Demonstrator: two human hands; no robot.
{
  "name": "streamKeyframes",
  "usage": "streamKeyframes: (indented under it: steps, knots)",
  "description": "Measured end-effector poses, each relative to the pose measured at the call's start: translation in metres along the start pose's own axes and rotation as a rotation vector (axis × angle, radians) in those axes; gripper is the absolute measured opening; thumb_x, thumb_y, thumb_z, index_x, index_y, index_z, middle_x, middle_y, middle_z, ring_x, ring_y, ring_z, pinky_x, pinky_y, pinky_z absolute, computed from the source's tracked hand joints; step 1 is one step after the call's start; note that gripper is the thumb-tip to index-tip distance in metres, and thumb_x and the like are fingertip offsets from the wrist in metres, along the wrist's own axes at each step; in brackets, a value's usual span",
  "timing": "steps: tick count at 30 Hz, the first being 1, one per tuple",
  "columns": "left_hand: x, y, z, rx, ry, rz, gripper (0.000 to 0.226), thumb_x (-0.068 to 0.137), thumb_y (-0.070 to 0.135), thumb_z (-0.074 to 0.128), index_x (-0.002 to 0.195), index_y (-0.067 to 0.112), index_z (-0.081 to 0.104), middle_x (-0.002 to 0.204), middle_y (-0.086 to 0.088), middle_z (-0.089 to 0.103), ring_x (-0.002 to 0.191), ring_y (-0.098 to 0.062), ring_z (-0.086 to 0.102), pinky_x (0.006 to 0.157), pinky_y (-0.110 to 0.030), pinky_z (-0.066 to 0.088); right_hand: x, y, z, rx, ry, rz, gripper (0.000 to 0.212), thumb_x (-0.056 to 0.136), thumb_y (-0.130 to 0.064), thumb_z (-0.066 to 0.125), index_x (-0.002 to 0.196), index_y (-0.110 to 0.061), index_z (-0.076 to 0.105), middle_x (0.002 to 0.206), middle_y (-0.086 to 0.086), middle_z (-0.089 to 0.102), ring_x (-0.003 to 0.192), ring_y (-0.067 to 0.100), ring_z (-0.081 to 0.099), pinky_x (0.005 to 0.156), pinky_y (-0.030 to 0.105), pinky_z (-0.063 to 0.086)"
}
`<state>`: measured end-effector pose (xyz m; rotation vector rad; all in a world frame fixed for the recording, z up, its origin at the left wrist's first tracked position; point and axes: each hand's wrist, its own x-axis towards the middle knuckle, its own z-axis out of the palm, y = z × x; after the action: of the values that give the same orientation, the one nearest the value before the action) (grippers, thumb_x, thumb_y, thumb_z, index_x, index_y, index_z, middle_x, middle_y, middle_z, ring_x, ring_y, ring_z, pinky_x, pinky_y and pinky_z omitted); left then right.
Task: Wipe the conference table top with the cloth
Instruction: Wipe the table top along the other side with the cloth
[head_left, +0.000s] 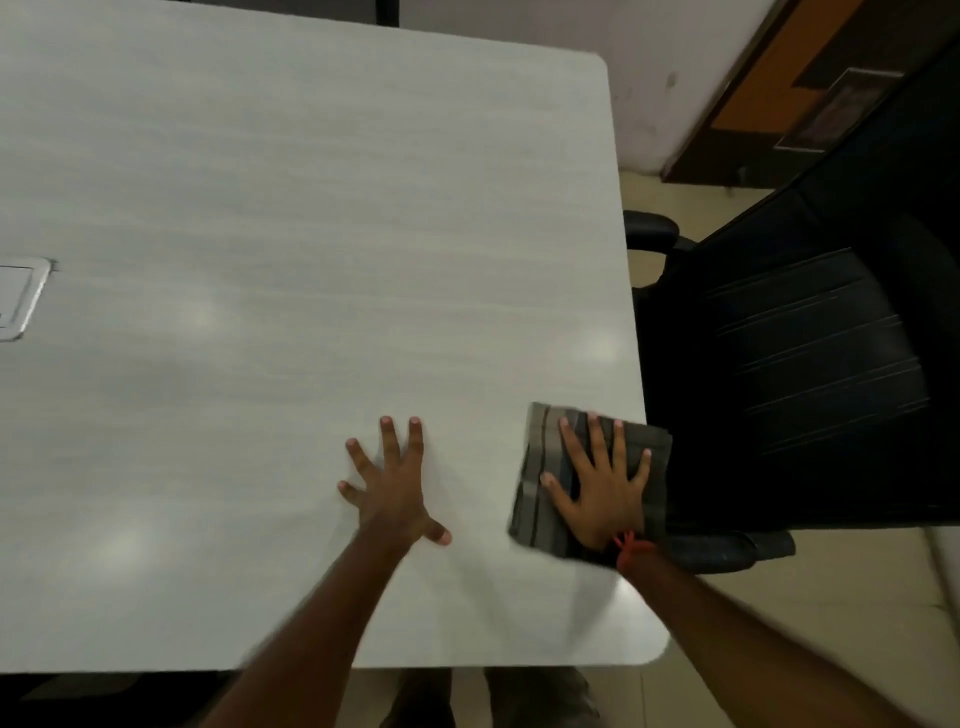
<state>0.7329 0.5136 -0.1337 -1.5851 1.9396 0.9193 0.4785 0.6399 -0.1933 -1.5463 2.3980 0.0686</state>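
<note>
Both hands are lying spread flat: the right hand (602, 488) pressing the cloth (550, 467) at the desk's (311, 234) right edge, the left hand (395, 488) bracing, probably for balance.

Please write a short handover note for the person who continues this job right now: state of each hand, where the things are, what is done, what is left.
Right hand: flat, fingers spread, pressing the folded striped cloth on the table near its right edge; the cloth's right side overhangs the edge slightly.
Left hand: empty, palm flat on the bare conference table, to the left of the cloth.
A black office chair stands close against the right edge.
Done: cannot tell how much is already wiped; no marks show.
Left: judging from this, wipe the wide surface ahead and to the left, around the inset panel.
</note>
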Motion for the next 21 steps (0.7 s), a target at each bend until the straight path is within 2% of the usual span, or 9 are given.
streamKeyframes:
  steps: [5, 8, 12, 15, 18, 21]
  knots:
    - [0.006, 0.001, 0.002, -0.009, 0.025, 0.011, 0.157, 0.053, 0.049, 0.093, 0.148, 0.035, -0.031, 0.155, 0.0, -0.041, 0.139, -0.053, -0.03, 0.107, -0.077, 0.01, 0.124, -0.006, -0.036, 0.073, 0.059, 0.112, 0.081, 0.086, -0.082, 0.019, 0.159, -0.048, 0.008, 0.172, -0.003, 0.006, 0.157, 0.032, -0.001, 0.117, 0.073, -0.001]
    - [0.003, 0.002, -0.001, -0.015, 0.015, 0.003, 0.158, 0.052, 0.048, 0.094, 0.149, 0.036, -0.03, 0.157, 0.0, -0.038, 0.14, -0.053, -0.03, 0.107, -0.078, 0.009, 0.102, -0.016, -0.028, 0.066, 0.051, 0.089, 0.081, 0.089, -0.081, 0.021, 0.16, -0.045, 0.006, 0.172, 0.001, 0.004, 0.157, 0.032, -0.003, 0.117, 0.072, -0.003]
    - [0.002, 0.003, -0.003, -0.001, -0.005, 0.0, 0.158, 0.051, 0.05, 0.094, 0.149, 0.036, -0.03, 0.157, -0.001, -0.038, 0.139, -0.052, -0.032, 0.107, -0.078, 0.009, 0.026, -0.013, -0.011, -0.01, -0.021, -0.068, 0.082, 0.089, -0.081, 0.028, 0.16, -0.047, 0.003, 0.172, -0.005, -0.004, 0.157, 0.031, -0.007, 0.116, 0.07, -0.008]
    - [0.001, 0.003, -0.004, -0.015, 0.001, 0.0, 0.155, 0.054, 0.048, 0.093, 0.15, 0.036, -0.028, 0.158, -0.001, -0.036, 0.139, -0.051, -0.032, 0.108, -0.078, 0.009, 0.068, 0.005, -0.026, -0.003, -0.042, -0.12, 0.082, 0.086, -0.082, 0.028, 0.158, -0.052, 0.004, 0.171, -0.007, -0.001, 0.157, 0.03, -0.006, 0.117, 0.072, -0.003]
    - [0.003, 0.003, -0.004, -0.031, 0.018, 0.0, 0.152, 0.057, 0.046, 0.093, 0.15, 0.038, -0.027, 0.158, 0.001, -0.036, 0.14, -0.049, -0.032, 0.108, -0.077, 0.01, 0.138, 0.01, -0.047, 0.038, 0.022, -0.03, 0.081, 0.086, -0.083, 0.024, 0.159, -0.05, 0.008, 0.172, -0.004, 0.007, 0.157, 0.033, -0.001, 0.116, 0.074, 0.001]
    - [0.003, 0.003, -0.006, -0.022, 0.014, -0.021, 0.147, 0.06, 0.041, 0.092, 0.151, 0.039, -0.025, 0.159, 0.002, -0.033, 0.141, -0.049, -0.029, 0.108, -0.076, 0.011, 0.159, -0.025, -0.04, 0.064, 0.053, 0.022, 0.082, 0.089, -0.082, 0.025, 0.16, -0.045, 0.008, 0.172, 0.001, 0.007, 0.156, 0.038, -0.002, 0.113, 0.078, 0.001]
